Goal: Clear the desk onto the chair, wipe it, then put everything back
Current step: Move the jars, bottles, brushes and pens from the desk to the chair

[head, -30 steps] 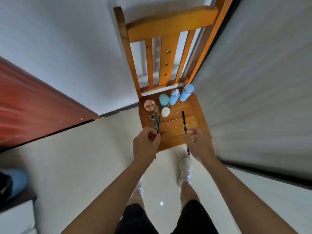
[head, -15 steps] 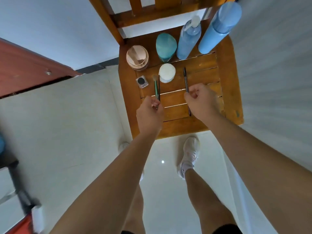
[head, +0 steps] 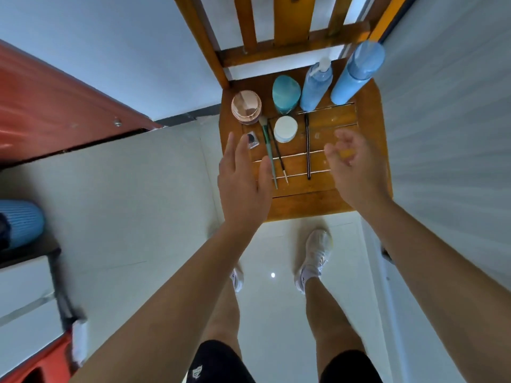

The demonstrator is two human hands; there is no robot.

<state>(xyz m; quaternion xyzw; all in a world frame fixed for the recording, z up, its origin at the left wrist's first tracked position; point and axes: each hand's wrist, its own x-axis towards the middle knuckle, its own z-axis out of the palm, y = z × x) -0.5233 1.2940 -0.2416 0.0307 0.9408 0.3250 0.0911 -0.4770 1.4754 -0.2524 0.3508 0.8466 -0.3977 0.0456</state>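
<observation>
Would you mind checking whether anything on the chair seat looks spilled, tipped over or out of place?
Nothing stands out. The bottles stand upright along the back of the chair, the brushes lie flat, and both hands are open and empty.

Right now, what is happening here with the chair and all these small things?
A person stands over a wooden chair whose seat holds toiletries: two blue bottles, a teal bottle, a pink jar, a white jar, a brush and pencils. The left hand and right hand are both open and empty above the seat. No desk or cloth is in view.
</observation>
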